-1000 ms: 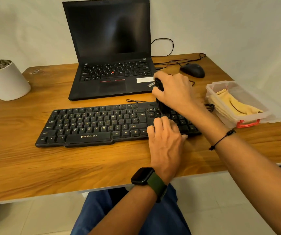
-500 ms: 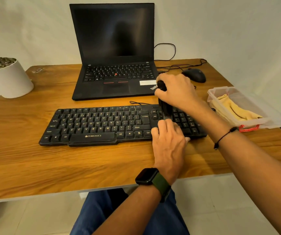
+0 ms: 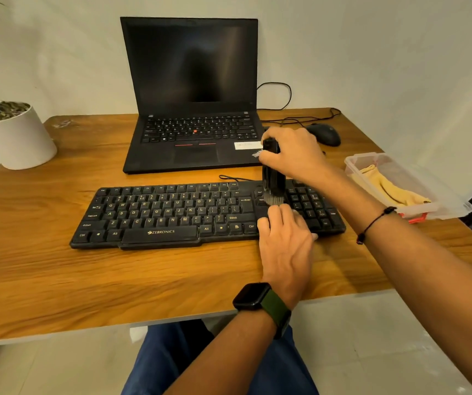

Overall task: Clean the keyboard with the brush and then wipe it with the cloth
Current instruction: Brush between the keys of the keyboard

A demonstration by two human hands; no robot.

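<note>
A black keyboard lies on the wooden desk in front of me. My right hand grips the handle of a black brush, held upright with its grey bristles touching the keys between the main block and the number pad. My left hand rests flat on the keyboard's front right part, fingers straight, just below the bristles. A yellow cloth lies inside a clear plastic box at the right edge of the desk.
An open black laptop stands behind the keyboard. A black mouse and cables lie at the back right. A white plant pot sits at the far left. The desk's front edge runs below my left wrist.
The camera has tilted, so everything sits lower in view. The brush has lifted a little, its grey bristles now showing above my left fingers. My left hand stays on the keyboard.
</note>
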